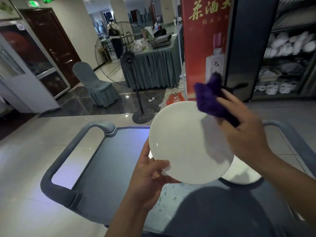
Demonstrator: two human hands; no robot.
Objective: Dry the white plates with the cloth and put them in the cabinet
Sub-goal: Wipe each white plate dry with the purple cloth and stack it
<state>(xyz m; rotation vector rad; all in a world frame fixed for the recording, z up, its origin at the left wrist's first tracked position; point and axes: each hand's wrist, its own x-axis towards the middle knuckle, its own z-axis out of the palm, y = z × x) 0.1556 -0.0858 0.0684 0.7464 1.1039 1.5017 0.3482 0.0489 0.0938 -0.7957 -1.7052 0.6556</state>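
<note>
I hold the round white ceramic plate [184, 144] tilted above the grey plastic cart [109, 151], my left hand [150, 178] pinching its lower rim, thumb on the face and fingers behind. My right hand [246, 132] grips the fuzzy purple cloth [210, 98] against the plate's upper right edge. The hold is a one-edge pinch on a possibly wet rim (water drops [171, 194] lie on the cart top below), so a hard wipe could lever the plate out of my grip and drop it onto the cart or the tiled floor [30, 159]. The open cabinet with white dishes [287, 48] stands well apart to the right; carrying the plate there on this pinch risks a slip.
</note>
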